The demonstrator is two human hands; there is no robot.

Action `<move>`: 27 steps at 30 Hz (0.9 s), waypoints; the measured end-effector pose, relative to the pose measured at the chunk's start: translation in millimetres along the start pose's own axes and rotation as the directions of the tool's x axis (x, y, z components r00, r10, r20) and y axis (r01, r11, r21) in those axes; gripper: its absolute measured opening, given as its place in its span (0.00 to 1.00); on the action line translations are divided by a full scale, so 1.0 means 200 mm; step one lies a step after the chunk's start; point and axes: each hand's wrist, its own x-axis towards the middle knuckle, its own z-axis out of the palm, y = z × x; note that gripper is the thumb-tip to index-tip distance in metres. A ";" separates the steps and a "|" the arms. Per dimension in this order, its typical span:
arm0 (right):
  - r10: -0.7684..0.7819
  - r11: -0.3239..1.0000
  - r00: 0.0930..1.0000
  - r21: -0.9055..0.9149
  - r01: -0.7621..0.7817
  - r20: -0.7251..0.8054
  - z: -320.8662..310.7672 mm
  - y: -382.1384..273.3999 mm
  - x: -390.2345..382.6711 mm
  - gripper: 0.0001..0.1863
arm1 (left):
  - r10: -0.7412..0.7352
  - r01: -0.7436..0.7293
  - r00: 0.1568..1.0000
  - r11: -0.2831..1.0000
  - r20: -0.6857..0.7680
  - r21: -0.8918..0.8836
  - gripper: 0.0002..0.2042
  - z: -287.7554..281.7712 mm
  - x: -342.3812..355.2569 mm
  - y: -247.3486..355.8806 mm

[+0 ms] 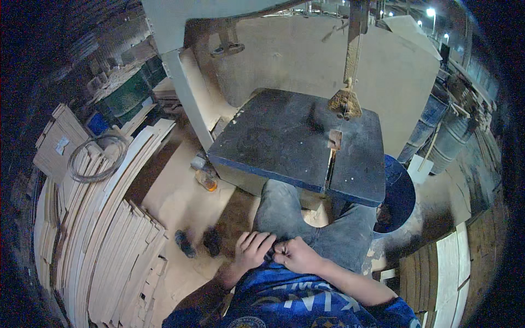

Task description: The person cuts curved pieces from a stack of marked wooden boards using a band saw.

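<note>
Workshop floor (170, 183), dust-coated. Small dark item (268, 255), kind unclear, pinched at the waist by the right hand (297, 256); left hand (254, 249) curled against it, grip cannot be told. Trousers (280, 208), grey. Saw surface (262, 139), dark, placed ahead. Boards (112, 240), stacked left. Tub (403, 191), blue, set right.

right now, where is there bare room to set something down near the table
The dark table looks bare left of its slot, beside the pale machine column. Another open patch is tan floor between the stacked boards and the bottle. It is crowded right of the table, with a tub and drums.
</note>
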 end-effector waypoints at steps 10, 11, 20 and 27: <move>-0.044 0.995 0.960 -0.099 0.017 -0.275 -0.11 0.27 0.16 0.06 | 0.057 -0.093 0.974 0.983 -0.221 -0.157 0.12 0.02 -0.07 -0.03; -0.029 1.000 0.974 -0.002 0.029 -0.223 -0.11 0.31 0.16 0.09 | 0.056 -0.093 0.973 0.983 -0.223 -0.159 0.12 0.01 -0.07 -0.03; 0.198 0.955 0.979 0.216 -0.203 0.047 -0.04 0.50 0.23 0.27 | 0.096 -0.112 0.989 0.982 -0.110 -0.153 0.11 -0.02 -0.08 -0.05; 0.436 0.871 0.894 0.201 -0.449 0.108 -0.09 0.49 0.27 0.17 | 0.085 -0.100 0.993 0.979 -0.086 -0.179 0.09 -0.01 -0.09 -0.06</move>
